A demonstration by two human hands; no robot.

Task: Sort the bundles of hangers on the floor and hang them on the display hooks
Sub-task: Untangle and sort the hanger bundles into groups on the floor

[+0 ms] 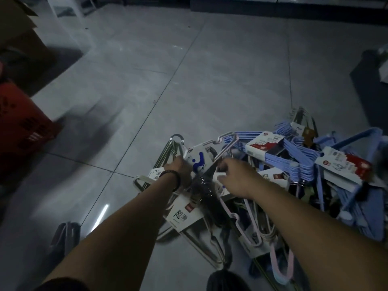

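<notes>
You are looking down at a floor of large, glossy pale grey tiles [210, 70], split by thin dark grout lines that run away from you and across. The light is dim and cool. A short bright streak of reflected light [102, 215] lies on a tile low on your left. At your left edge stands a blurred red slatted plastic crate [23, 127], with a brown cardboard box [19, 28] beyond it. At the top, the legs of a white plastic stool [69, 7] meet the floor, and a dark low plinth [273, 5] runs along the far side. A dark shadowed patch [369, 85] covers the tiles at your right.
</notes>
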